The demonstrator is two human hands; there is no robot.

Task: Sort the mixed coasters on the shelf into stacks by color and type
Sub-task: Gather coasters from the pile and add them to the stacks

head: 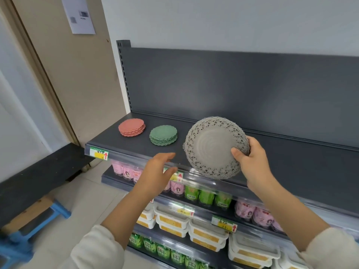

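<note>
Right hand (250, 160) pinches the rim of a large gray lace coaster (211, 148), thumb on its face, tilted over the front edge of the dark-gray shelf (291, 162); left hand (157, 171) hovers beside it, fingers loose, holding nothing. Looks like a late step: lay it flat, right of the 2 small stacks, green stack (163, 135) and pink-red stack (132, 127). Behind: gray back panel (233, 84), white wall, tan door (68, 74) at left.

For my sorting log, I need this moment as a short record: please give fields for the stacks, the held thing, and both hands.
Shelf: dark grey top shelf
Left stack: red coasters, on the shelf
Middle stack: green coasters, beside the red, apart
Held: grey lace coaster, tilted
Right hand: grips its right edge
Left hand: open, holds nothing
</note>
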